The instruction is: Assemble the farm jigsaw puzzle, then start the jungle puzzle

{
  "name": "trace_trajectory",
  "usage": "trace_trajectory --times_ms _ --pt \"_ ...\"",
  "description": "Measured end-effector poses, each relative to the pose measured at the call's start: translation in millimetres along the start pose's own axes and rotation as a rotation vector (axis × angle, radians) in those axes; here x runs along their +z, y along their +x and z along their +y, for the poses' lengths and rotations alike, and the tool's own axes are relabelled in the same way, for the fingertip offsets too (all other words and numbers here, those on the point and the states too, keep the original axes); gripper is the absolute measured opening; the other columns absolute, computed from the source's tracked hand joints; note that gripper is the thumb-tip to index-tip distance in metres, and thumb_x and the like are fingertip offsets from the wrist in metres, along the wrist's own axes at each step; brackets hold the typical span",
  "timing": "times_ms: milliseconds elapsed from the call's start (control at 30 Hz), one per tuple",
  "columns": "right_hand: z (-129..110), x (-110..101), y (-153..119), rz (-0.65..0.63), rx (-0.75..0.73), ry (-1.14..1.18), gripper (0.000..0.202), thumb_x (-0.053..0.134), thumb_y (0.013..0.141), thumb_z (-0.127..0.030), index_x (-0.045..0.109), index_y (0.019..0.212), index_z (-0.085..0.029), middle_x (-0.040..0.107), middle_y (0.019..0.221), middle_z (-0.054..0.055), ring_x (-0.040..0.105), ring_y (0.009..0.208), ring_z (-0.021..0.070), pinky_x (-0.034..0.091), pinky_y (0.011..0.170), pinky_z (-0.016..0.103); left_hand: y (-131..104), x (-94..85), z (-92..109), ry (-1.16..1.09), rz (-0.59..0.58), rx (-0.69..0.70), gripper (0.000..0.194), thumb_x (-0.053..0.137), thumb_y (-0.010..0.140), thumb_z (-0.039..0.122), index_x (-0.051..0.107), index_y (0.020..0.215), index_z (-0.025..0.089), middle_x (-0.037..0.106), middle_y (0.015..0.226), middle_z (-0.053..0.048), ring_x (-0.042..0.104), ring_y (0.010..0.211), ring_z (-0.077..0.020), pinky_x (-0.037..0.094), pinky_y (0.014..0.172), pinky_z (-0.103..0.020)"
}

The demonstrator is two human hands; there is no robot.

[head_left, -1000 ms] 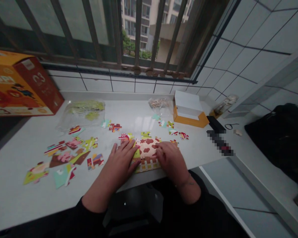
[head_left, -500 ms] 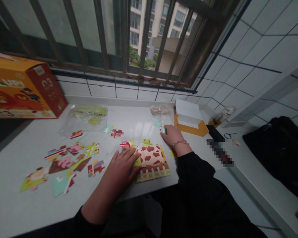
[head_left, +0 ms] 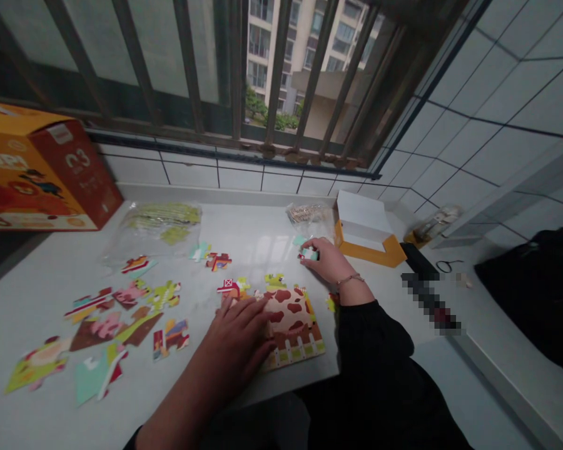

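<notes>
My left hand [head_left: 241, 334] lies with fingers spread over the left part of a joined cow puzzle section [head_left: 291, 319] at the counter's front edge. Between the thumb and fingers of my right hand [head_left: 331, 262] is a teal and white puzzle piece [head_left: 309, 254]. Just above the cow section sit a green piece [head_left: 275, 280] and a red barn piece [head_left: 228, 287], the latter partly under my left fingertips. A yellow piece [head_left: 331, 302] shows beside my right sleeve. Several loose pieces, among them a pig piece [head_left: 107, 325], are spread on the left.
A large orange box [head_left: 42, 172] stands at the back left beside a plastic bag of green pieces [head_left: 162, 224]. Behind my right hand are a small clear bag [head_left: 309, 215] and an open yellow-and-white box [head_left: 368, 234]. Farther right lies a black bag [head_left: 535, 294].
My right hand has lifted slightly with the teal and white piece, which now shows more between its fingers. The camera view has shifted a little. My left hand still rests on the cow section.
</notes>
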State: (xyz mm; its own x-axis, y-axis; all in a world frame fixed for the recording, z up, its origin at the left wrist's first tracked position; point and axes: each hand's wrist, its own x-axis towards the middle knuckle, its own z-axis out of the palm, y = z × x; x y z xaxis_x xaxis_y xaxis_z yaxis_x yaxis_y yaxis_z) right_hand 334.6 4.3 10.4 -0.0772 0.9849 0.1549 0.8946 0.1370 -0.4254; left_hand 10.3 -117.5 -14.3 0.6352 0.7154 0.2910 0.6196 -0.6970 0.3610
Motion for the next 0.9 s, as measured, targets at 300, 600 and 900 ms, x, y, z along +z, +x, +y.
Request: trace_trajectory --times_ms 300,600,900 --pt "-11 5 -11 -0.014 -0.047 0.384 0.029 0.078 0.092 -0.035 0.075 0.118 -0.023 0.073 0.096 0.001 0.061 0.079 0.0170 0.052 0.078 0.031 2 -1.2 3 -0.053 -0.117 0.035 0.045 0.067 0.106 0.035 0.069 0.151 0.030 0.067 0.161 -0.009 0.060 0.151 -0.0373 0.038 0.131 -0.073" --pt "-5 8 -12 -0.016 0.026 0.443 0.048 0.074 0.095 -0.032 0.067 0.141 -0.023 0.076 0.096 0.001 0.071 0.081 0.0185 0.059 0.080 0.033 5 -8.2 6 -0.064 -0.146 0.034 0.036 0.063 0.108 0.034 0.073 0.142 0.030 0.070 0.158 -0.007 0.062 0.149 -0.0351 0.046 0.127 -0.067" --pt "9 11 -1 0.110 -0.039 0.302 0.045 0.070 0.095 -0.018 0.074 0.139 -0.021 0.078 0.131 0.011 0.075 0.106 0.0208 0.059 0.099 0.036 2 -0.3 1 -0.054 -0.145 0.032 0.043 0.064 0.108 0.033 0.068 0.150 0.030 0.067 0.162 -0.007 0.060 0.150 -0.0343 0.041 0.130 -0.068"
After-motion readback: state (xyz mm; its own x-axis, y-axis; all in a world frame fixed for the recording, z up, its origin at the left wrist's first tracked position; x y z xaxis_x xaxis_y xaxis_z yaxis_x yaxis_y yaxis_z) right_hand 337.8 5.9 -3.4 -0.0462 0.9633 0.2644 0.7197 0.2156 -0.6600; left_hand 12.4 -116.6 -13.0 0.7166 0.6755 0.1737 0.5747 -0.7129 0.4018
